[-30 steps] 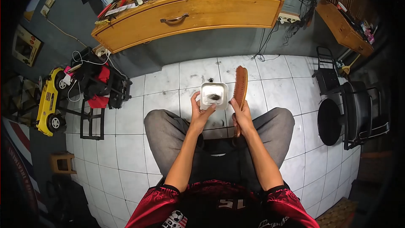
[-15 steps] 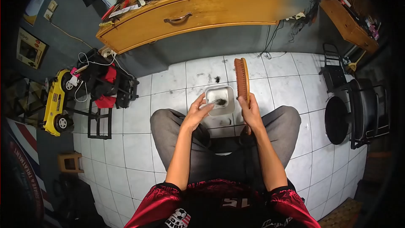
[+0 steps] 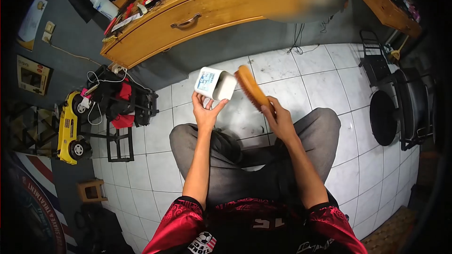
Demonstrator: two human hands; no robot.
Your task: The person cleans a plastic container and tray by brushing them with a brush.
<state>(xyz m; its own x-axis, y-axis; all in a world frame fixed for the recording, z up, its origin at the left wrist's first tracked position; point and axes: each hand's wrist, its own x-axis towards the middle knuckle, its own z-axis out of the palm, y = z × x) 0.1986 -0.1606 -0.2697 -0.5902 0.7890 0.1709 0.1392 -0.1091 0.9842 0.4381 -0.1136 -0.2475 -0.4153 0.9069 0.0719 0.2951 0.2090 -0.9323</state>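
A white plastic tub (image 3: 207,83) with a blue label is gripped in my left hand (image 3: 205,112), tipped on its side with its opening facing right. My right hand (image 3: 278,118) is closed round a wooden brush (image 3: 250,84) with reddish-brown bristles. The brush slants up and left, its bristles toward the tub, with a small gap between them. Whether any dark hair is still inside the tub cannot be made out. Below both hands lies the white tiled floor (image 3: 278,83), with dark smudges on it.
A wooden drawer counter (image 3: 216,9) with bottles and tools stands ahead. To the left are a yellow toy car (image 3: 69,124), a black metal frame (image 3: 120,143) and a small stool (image 3: 91,191). A black chair (image 3: 410,108) stands at the right.
My left hand has raised the tub up and left and tipped it from upright onto its side. The brush has swung from upright to a leftward slant, bristles now facing down-left.
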